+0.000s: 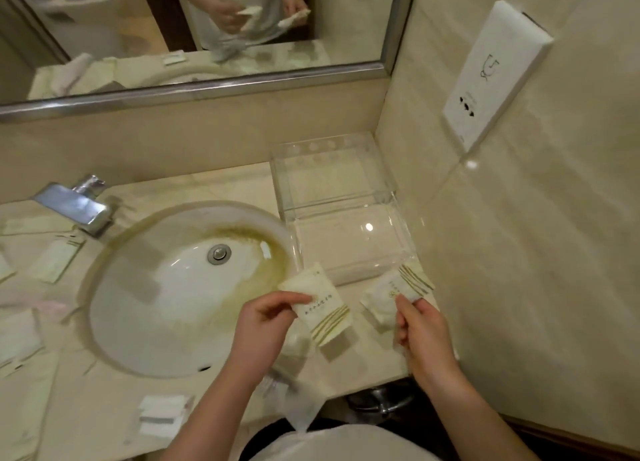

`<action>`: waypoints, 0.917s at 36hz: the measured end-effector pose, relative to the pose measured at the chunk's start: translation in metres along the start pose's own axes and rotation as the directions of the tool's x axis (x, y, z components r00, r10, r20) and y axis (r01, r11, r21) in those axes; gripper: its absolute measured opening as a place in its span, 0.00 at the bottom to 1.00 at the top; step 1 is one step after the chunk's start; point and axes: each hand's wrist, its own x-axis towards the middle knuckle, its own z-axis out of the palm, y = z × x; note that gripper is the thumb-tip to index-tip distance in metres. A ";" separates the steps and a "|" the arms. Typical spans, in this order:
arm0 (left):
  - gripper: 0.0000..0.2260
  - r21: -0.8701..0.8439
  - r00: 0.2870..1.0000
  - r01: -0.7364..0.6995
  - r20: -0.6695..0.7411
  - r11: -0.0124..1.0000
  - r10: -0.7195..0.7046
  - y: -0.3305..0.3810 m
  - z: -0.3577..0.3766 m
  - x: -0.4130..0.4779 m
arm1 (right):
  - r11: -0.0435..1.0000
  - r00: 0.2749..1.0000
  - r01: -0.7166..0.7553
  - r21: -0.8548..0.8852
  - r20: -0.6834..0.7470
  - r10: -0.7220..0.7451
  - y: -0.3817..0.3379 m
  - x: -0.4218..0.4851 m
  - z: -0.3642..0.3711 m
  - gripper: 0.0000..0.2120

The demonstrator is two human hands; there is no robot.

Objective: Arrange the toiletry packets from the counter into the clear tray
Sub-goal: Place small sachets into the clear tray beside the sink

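My left hand (pixel 266 325) pinches a cream toiletry packet (pixel 320 308) with green stripes, held above the counter at the sink's right rim. My right hand (pixel 420 336) grips a second striped cream packet (pixel 394 296) just in front of the clear tray (pixel 341 207). That tray is a see-through acrylic box in the counter's back right corner, and it looks empty. More packets lie on the counter left of the sink (pixel 55 259), and several white ones (pixel 162 415) rest near the front edge.
A white oval sink (pixel 180 287) fills the counter's middle, with a chrome faucet (pixel 76 204) at its back left. A mirror (pixel 194 27) hangs above. On the right wall a white dispenser (pixel 495 76) is mounted. A metal bin (pixel 381 400) sits below the counter edge.
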 end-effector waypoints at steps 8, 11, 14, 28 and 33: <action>0.08 -0.009 0.999 0.006 0.050 1.000 -0.005 -0.009 -0.013 0.042 | 0.997 0.999 -0.051 0.058 0.019 0.050 -0.010 -0.004 0.028 0.15; 0.13 -0.016 0.990 0.068 0.121 0.998 -0.065 -0.007 -0.011 0.058 | 0.996 0.998 -0.067 0.067 -0.003 0.067 -0.012 -0.002 0.032 0.15; 0.18 0.184 0.990 0.002 0.142 0.983 -0.028 -0.006 -0.007 0.077 | 0.995 0.997 -0.078 0.064 -0.014 0.080 -0.014 0.001 0.030 0.16; 0.07 0.597 0.955 -0.212 0.293 0.774 0.036 -0.006 0.043 0.169 | 0.998 0.999 0.001 -0.070 -0.054 -0.004 -0.041 0.022 0.025 0.09; 0.10 0.787 0.915 -0.356 0.402 0.504 0.020 -0.022 0.057 0.186 | 0.804 0.961 0.249 -0.540 0.037 -0.273 -0.070 0.062 0.028 0.09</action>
